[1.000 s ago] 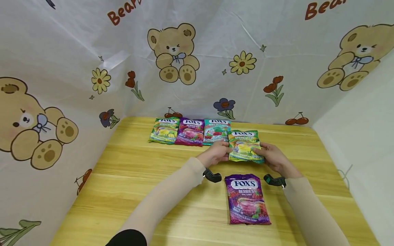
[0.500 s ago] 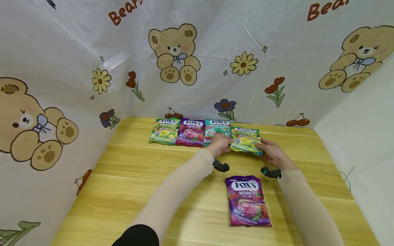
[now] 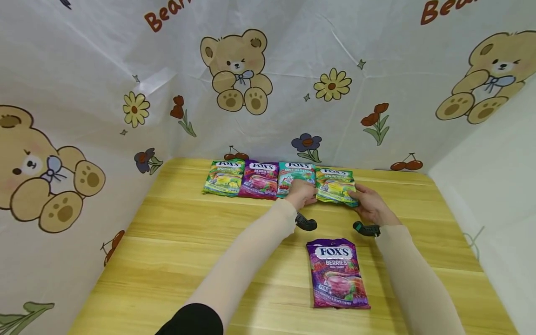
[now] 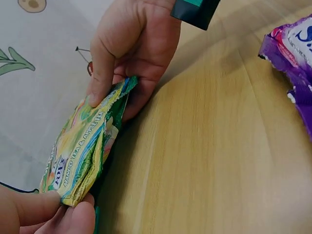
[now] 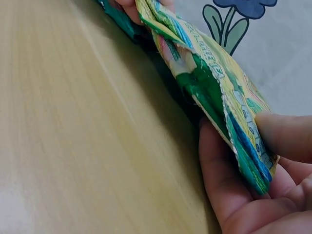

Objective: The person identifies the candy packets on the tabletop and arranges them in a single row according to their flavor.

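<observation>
Both hands hold a yellow-green FOX'S Spring Tea candy bag (image 3: 335, 186) at the right end of a row at the back of the table. My left hand (image 3: 302, 193) pinches its lower left corner, thumb on top, as the left wrist view shows. Opposite it, my right hand (image 3: 372, 204) grips the right edge, with the thumb on the printed face and fingers beneath. In the right wrist view the bag (image 5: 219, 87) slants, its near edge raised over the wood. A teal Mint Blossom candy bag (image 3: 296, 173) lies directly left, partly covered by my left hand.
Further left in the row lie a purple Berries bag (image 3: 258, 179) and another Spring Tea bag (image 3: 224, 177). A separate Berries bag (image 3: 337, 274) lies flat in front, between the forearms. A bear-print cloth (image 3: 251, 125) rises behind the table (image 3: 188, 242).
Both hands have moved the Spring Tea bag away from me toward the back, alongside the Mint Blossom bag. The front Berries bag has stayed in place.
</observation>
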Demonstrator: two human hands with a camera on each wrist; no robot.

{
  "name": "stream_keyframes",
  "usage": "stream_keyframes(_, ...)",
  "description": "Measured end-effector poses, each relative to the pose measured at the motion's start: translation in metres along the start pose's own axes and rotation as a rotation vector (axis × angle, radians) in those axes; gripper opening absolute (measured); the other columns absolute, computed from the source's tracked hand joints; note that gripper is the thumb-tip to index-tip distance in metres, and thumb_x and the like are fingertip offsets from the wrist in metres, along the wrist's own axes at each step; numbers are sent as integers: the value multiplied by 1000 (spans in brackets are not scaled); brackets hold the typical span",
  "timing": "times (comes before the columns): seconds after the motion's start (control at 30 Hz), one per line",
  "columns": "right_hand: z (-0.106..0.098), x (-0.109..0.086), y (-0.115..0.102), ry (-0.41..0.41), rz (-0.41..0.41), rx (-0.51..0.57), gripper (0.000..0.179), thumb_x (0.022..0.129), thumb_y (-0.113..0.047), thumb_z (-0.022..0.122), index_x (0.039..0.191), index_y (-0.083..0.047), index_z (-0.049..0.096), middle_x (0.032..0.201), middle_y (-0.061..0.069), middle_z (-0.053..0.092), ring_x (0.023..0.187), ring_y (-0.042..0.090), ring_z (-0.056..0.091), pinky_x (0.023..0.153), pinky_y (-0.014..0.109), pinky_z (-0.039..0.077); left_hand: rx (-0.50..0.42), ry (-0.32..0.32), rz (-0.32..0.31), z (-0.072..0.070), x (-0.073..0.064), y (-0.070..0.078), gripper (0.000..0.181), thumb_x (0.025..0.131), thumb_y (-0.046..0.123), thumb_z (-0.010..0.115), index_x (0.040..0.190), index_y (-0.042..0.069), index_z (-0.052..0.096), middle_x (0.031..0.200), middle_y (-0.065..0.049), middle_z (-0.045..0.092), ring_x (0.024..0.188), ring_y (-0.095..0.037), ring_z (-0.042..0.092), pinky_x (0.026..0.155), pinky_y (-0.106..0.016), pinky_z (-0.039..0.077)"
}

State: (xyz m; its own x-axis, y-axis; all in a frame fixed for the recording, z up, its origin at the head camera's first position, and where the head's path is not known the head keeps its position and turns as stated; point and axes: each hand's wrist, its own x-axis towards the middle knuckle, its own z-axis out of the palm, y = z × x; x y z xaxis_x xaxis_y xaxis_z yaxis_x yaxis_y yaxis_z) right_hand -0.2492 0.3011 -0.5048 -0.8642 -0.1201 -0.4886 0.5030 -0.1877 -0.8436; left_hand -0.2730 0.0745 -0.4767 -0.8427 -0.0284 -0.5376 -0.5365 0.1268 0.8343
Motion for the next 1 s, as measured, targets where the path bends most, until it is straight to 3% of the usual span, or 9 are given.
stream_keyframes(0.13, 1, 3, -3, 30, 15, -5, 73, 110, -18, 48, 167, -21, 1, 162, 12, 31, 97, 0, 64, 86, 19, 60, -3, 24, -21, 0, 3, 1, 23, 90, 0, 77, 113, 3, 75, 114, -11, 72, 79, -23, 77, 75, -32, 66)
stream_keyframes(0.3, 4, 7, -6, 66, 12, -11, 73, 110, -18, 47, 167, -23, 2, 173, 11, 15, 98, -1, 60, 84, 17, 59, 5, 26, -12, 1, 6, 1, 28, 89, -1, 78, 116, 6, 76, 120, -12, 71, 79, -23, 77, 73, -31, 66)
stream_keyframes(0.47, 7, 10, -7, 95, -4, -47, 71, 110, -20, 48, 167, -23, 6, 172, 12, 16, 97, -2, 59, 80, 15, 57, -12, 37, 4, 1, 10, 0, 24, 87, 0, 80, 110, 6, 79, 116, -12, 72, 78, -20, 77, 72, -30, 66)
stream_keyframes(0.57, 8, 12, -9, 118, -30, -139, 70, 110, -22, 49, 167, -21, 8, 171, 14, 17, 100, -1, 56, 80, 14, 55, -18, 44, 16, -1, 11, 0, 21, 86, 0, 81, 107, 6, 80, 113, -12, 73, 79, -21, 77, 73, -31, 66)
stream_keyframes(0.7, 9, 14, -10, 164, -33, -244, 69, 110, -26, 49, 167, -20, 11, 172, 13, 17, 121, 8, 53, 99, 22, 52, -16, 40, 26, -2, 11, 0, 18, 86, 0, 81, 104, 5, 80, 111, -12, 74, 83, -23, 78, 75, -32, 66)
stream_keyframes(0.83, 8, 15, -12, 208, -42, -313, 68, 109, -25, 52, 166, -17, 17, 173, 14, 14, 149, 24, 35, 124, 40, 37, -17, 51, 34, -1, 10, 0, 16, 86, 1, 82, 101, 5, 81, 108, -12, 74, 83, -24, 78, 74, -32, 66)
stream_keyframes(1.0, 8, 13, -13, 255, -89, -401, 66, 108, -21, 55, 165, -12, 23, 172, 17, 13, 157, 34, 19, 129, 49, 26, 4, 66, 55, 1, 7, -1, 16, 85, 2, 83, 100, 6, 81, 104, -11, 75, 83, -23, 78, 75, -33, 66)
